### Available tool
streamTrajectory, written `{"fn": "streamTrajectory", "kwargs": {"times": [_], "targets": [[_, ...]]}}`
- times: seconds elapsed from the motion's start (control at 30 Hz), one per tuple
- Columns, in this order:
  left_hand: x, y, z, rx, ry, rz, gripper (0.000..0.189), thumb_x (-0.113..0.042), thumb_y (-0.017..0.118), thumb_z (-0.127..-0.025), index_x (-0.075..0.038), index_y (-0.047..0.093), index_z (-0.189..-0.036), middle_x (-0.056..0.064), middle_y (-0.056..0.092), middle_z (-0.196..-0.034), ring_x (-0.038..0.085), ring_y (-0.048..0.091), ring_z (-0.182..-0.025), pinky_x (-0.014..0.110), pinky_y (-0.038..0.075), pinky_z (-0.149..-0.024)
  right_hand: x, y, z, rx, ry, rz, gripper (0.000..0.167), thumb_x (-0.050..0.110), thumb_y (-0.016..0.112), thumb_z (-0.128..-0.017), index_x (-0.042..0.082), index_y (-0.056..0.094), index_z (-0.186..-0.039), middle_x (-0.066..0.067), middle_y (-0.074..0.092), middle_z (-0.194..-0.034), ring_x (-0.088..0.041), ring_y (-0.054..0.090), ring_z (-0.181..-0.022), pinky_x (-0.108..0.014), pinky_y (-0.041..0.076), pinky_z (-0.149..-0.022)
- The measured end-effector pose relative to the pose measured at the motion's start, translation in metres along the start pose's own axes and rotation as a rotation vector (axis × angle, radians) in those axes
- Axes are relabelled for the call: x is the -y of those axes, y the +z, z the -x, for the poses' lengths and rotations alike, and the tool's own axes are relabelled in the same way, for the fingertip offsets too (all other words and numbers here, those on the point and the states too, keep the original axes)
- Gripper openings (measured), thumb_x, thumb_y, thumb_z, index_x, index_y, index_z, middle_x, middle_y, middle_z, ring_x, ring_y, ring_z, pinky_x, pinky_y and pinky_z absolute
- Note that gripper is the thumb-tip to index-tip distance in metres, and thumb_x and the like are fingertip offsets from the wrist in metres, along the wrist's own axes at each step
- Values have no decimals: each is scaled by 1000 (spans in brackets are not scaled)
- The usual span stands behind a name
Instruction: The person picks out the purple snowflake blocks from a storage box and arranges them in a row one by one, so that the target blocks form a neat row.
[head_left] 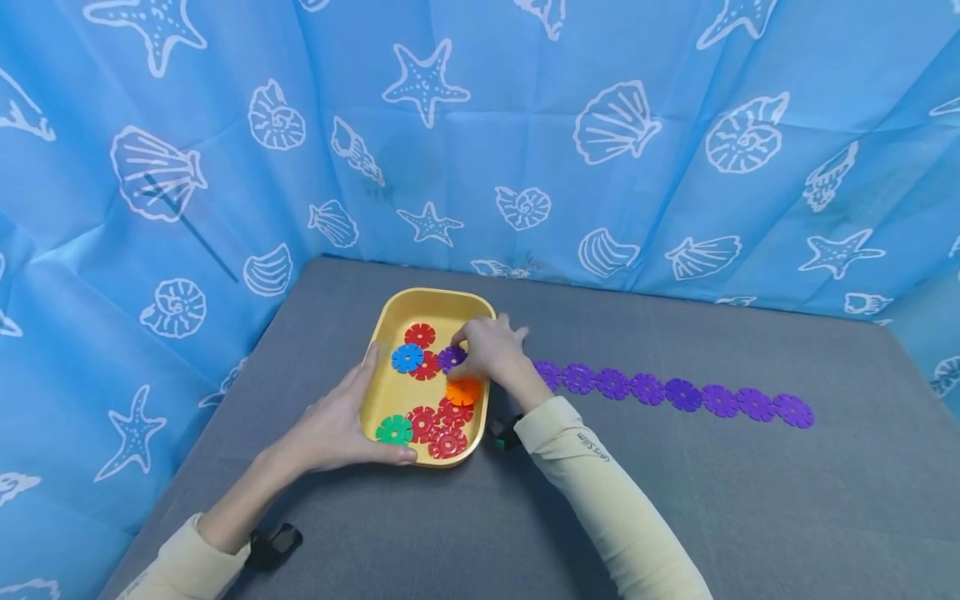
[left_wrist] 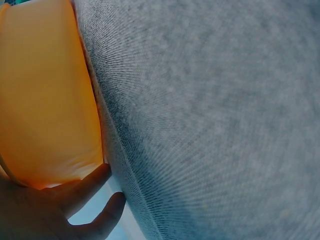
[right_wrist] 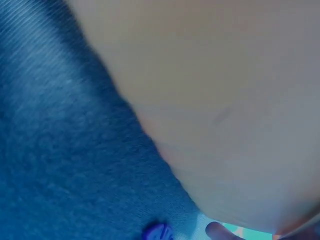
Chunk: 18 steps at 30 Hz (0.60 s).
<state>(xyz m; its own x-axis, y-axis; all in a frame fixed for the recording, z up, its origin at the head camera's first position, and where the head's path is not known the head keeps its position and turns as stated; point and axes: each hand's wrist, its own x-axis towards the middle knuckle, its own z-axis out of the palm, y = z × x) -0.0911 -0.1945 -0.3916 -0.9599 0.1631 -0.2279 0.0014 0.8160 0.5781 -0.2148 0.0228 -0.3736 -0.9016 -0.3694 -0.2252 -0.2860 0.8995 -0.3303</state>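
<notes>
A yellow tray [head_left: 431, 302] holds slotted snowflake discs: several red ones [head_left: 447, 442], a blue one [head_left: 407, 358], a green one [head_left: 394, 430] and an orange one [head_left: 465, 392]. My left hand [head_left: 330, 425] holds the tray at its near left corner, thumb along the near rim. In the left wrist view its fingers [left_wrist: 92, 187] lie by the tray's outer wall [left_wrist: 47, 100]. Over the tray's right side, my right hand [head_left: 491, 346] pinches a purple snowflake disc [head_left: 452, 359] between thumb and forefinger. The right wrist view shows mostly blurred hand and wrist.
A row of several purple snowflake discs [head_left: 647, 388] runs rightward from beside the tray across the grey tabletop [head_left: 750, 500]. Blue cloth printed with shells [head_left: 517, 167] hangs behind and to the left. Dark wrist devices [head_left: 274, 546] sit at both wrists.
</notes>
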Motion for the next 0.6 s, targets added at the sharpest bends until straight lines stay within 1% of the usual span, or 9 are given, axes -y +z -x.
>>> {"fn": "streamTrajectory", "kwargs": {"times": [0.17, 0.27, 0.37, 0.5, 0.6], "targets": [[1, 0, 0, -6, 2, 1, 143, -73, 83, -64, -26, -6, -165, 13, 21, -169, 36, 47, -133, 54, 54, -94, 0, 2, 1, -47, -16, 6, 42, 43, 91, -74, 13, 80, -102, -7, 74, -107, -42, 54, -124, -82, 16, -114], [1, 1, 0, -10, 5, -5, 143, -73, 83, -64, -27, -7, -165, 13, 21, -169, 35, 48, -131, 55, 54, -94, 0, 4, 1, -72, -28, 9, 41, 43, 92, -73, 12, 80, -97, -7, 75, -100, -42, 57, -122, -83, 14, -113], [1, 1, 0, -14, 3, -13, 143, -74, 82, -64, -27, -7, -165, 14, 20, -169, 36, 48, -132, 57, 53, -95, -1, 5, 1, -83, -37, -3, 42, 42, 92, -72, 13, 78, -99, -7, 74, -101, -43, 56, -124, -84, 12, -113], [1, 1, 0, -20, 1, -19, 144, -74, 82, -64, -28, -8, -165, 14, 19, -170, 38, 48, -133, 60, 52, -97, -5, 7, -1, -95, -49, -61, 44, 37, 93, -72, 16, 76, -107, -7, 73, -109, -41, 55, -127, -83, 11, -114], [0, 1, 1, -15, 0, -11, 143, -74, 83, -64, -28, -8, -165, 14, 19, -170, 37, 47, -134, 59, 52, -97, -8, 6, -1, -99, -62, -114, 43, 33, 92, -74, 17, 78, -112, -6, 74, -108, -37, 58, -122, -82, 8, -116]]}}
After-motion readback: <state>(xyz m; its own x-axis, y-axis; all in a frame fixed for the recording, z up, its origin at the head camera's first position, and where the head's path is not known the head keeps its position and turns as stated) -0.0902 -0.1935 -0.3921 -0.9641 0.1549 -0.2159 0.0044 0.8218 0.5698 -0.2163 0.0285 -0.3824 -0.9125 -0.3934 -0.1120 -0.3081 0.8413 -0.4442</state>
